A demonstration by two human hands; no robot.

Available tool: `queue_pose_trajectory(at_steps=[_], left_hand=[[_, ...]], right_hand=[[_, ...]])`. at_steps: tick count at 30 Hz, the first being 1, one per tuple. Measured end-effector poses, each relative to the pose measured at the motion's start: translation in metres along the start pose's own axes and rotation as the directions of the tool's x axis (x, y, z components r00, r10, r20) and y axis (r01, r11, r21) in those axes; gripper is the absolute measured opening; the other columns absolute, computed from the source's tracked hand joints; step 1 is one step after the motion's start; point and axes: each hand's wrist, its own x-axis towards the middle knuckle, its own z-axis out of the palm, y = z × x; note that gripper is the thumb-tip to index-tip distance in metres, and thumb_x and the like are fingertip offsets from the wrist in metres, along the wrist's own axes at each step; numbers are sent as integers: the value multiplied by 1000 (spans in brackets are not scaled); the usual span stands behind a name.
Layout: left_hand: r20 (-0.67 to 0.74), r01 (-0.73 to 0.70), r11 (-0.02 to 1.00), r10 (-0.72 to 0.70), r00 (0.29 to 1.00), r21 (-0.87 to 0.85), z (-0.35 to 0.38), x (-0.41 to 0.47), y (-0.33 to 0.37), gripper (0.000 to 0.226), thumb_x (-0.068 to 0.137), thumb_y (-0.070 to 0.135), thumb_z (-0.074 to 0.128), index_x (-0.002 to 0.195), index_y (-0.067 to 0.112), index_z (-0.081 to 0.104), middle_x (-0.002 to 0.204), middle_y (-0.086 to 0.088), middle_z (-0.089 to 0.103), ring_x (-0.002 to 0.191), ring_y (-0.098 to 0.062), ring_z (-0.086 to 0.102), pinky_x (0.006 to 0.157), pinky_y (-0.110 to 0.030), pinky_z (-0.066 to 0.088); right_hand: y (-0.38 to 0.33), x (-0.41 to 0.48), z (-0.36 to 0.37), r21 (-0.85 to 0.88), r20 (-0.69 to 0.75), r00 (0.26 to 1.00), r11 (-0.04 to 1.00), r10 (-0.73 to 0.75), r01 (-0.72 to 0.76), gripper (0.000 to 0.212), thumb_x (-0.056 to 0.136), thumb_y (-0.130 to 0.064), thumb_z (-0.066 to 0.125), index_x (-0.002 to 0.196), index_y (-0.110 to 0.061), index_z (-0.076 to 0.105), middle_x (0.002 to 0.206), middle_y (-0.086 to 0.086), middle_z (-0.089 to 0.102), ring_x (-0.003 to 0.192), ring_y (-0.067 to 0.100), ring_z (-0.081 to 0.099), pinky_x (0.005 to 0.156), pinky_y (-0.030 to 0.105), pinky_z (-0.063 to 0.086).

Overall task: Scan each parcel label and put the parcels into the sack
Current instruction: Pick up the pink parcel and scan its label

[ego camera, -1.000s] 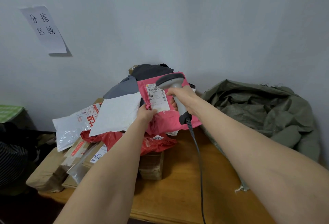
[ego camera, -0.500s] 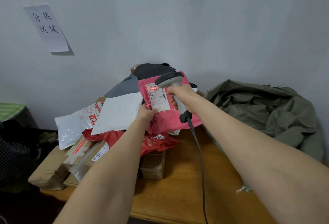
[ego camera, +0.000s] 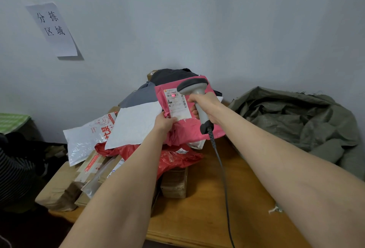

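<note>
**Pink parcel under scan**

A crumpled olive-green woven sack (ego camera: 296,123) slumps on the wooden table (ego camera: 205,220) at three o'clock from both hands, apart from them. The pink plastic mailer parcel (ego camera: 187,131) leans at twelve o'clock of the left hand (ego camera: 165,123), which pinches its lower edge. The right hand (ego camera: 207,107), at two o'clock, curls round the grey corded scanner (ego camera: 197,92). A red glow (ego camera: 173,95) marks the barcode on its white label (ego camera: 177,107).
</note>
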Motion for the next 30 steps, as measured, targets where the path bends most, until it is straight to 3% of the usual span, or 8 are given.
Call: queue_pose_trajectory(at_steps=[3,6,10,14,18,22,26,30], left_hand=[[-4,-18,999,18,1000,-29,3,4,9,36,87,-6,58,122,1,59,100,-10,62,57,-10,51,39,-14,41],[14,-58,998,59,998,-34,12,11,18,37,86,-3,60,122,4,60,111,-12,66,67,-15,57,42,-14,42],[50,-84,996,85,995,-26,41,17,27,32,84,-1,61,116,7,61,110,-10,68,76,-16,62,60,-22,50],[52,-109,994,108,993,27,79,18,35,40,81,5,65,120,4,54,110,-9,65,95,-23,64,89,-38,54],[56,-108,993,105,993,49,131,17,41,38,78,7,67,115,3,55,103,-13,68,84,-24,65,76,-37,57],[51,-109,989,104,993,101,195,5,44,24,82,6,63,105,8,55,84,-5,63,66,-13,57,52,-19,47],[59,-64,982,55,997,177,265,-8,39,26,75,17,64,99,14,58,95,-8,68,85,-24,65,75,-36,55],[24,-80,949,76,997,305,322,-22,31,45,79,25,62,122,13,53,108,-1,64,101,-20,61,92,-41,50]], right_hand=[[0,6,-7,33,-49,999,999,12,-10,8,86,-7,62,79,-3,60,60,9,55,46,15,51,48,25,47],[1,12,-20,54,-126,992,999,14,-7,7,86,-7,62,81,-3,60,60,10,56,48,17,53,51,28,49],[5,21,-49,65,-197,980,998,19,-7,9,87,-7,62,79,-3,59,59,10,56,47,18,53,52,29,50],[12,31,-86,67,-229,973,998,21,-5,11,88,-8,62,78,-5,58,59,10,57,50,20,54,54,30,51],[22,47,-131,64,-227,973,997,46,-32,8,86,-7,62,81,-2,61,58,10,58,45,19,54,49,28,49],[34,68,-187,46,-208,977,998,58,-49,8,86,-8,62,84,0,62,55,9,60,43,18,56,47,27,48],[47,82,-253,32,-167,981,995,97,-93,8,86,-9,63,84,0,63,55,9,59,43,18,56,44,25,47],[60,91,-311,4,-176,975,991,134,-135,10,84,-7,60,78,-1,63,53,8,58,39,17,53,44,25,49]])
